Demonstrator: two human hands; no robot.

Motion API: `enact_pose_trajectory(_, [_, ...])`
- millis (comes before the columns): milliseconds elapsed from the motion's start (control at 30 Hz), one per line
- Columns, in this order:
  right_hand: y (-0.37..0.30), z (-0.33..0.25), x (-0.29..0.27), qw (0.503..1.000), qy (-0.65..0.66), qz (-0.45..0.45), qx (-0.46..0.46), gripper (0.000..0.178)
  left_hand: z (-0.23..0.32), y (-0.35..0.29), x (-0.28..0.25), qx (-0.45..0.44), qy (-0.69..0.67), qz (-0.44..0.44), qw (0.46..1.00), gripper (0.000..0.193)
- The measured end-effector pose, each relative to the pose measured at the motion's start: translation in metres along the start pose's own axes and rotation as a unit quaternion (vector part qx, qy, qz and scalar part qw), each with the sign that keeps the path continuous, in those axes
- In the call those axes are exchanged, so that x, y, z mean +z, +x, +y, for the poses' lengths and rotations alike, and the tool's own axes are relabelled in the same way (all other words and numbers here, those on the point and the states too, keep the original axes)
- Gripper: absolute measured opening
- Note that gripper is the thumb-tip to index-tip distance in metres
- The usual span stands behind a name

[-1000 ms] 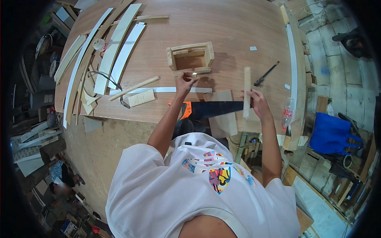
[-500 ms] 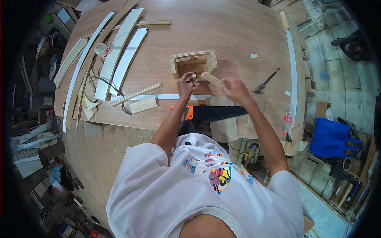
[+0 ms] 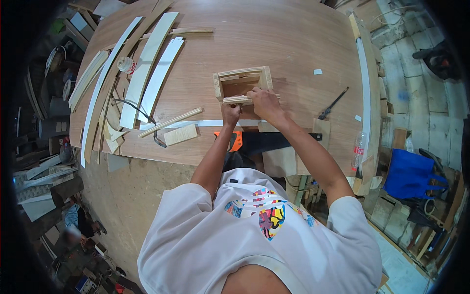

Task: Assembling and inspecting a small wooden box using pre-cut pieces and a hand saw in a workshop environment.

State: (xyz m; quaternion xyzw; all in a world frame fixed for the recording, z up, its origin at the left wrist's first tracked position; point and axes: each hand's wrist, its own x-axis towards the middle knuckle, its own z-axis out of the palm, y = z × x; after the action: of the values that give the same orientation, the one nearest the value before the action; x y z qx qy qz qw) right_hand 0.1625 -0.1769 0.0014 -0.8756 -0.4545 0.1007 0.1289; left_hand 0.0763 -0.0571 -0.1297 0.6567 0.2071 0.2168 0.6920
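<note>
A small open wooden box frame [image 3: 243, 72] sits on the table in front of me. Across its near side lies a short pale wooden strip [image 3: 237, 100]. My right hand [image 3: 266, 105] is closed over the strip's right part, with its fingers bent at the box's near right corner. My left hand [image 3: 231, 114] is closed just under the strip's left end; its fingertips are hidden, so what it grips does not show. Nearer to me, a handsaw [image 3: 259, 140] with an orange and black handle lies flat, its blade passing partly under my right forearm.
Long white and brown boards [image 3: 149, 68] lie at the left with a clear plastic jar [image 3: 126, 64]. Nearer are a thin stick [image 3: 171, 121] and a short plywood block [image 3: 180, 134]. A dark slender tool [image 3: 333, 104] and a plastic bottle [image 3: 359, 151] lie at the right.
My right hand has brought the strip left and turned it level along the box's near side. My left hand has dropped slightly beneath it; the small pale piece it pinched no longer shows.
</note>
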Motion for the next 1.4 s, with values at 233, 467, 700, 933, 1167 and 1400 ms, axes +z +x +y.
enact_pose_trajectory(233, [0.008,-0.001,0.013,0.999,-0.001,0.049,-0.016,0.021,-0.02,-0.003,0.0,-0.037,0.085,0.047,0.995,0.012])
enact_pose_trajectory(467, [0.013,-0.003,0.016,0.998,-0.018,0.048,-0.024,0.019,-0.032,-0.003,0.004,-0.07,0.09,0.041,0.993,0.01])
enact_pose_trajectory(700, [0.01,-0.007,0.01,0.998,0.008,0.038,-0.039,0.02,-0.02,0.0,0.002,-0.014,0.081,0.083,0.993,0.012])
enact_pose_trajectory(933, [-0.014,-0.004,-0.033,0.988,0.153,0.018,0.03,0.026,0.019,-0.017,0.0,-0.182,0.02,-0.031,0.983,0.026])
enact_pose_trajectory(1167, [-0.03,0.019,-0.056,0.961,0.248,0.076,0.093,0.026,0.032,-0.022,-0.002,-0.08,0.093,0.002,0.992,0.023])
enact_pose_trajectory(1400, [-0.041,0.026,-0.056,0.951,0.281,0.065,0.111,0.026,0.051,-0.012,0.011,-0.035,0.203,-0.01,0.979,0.028])
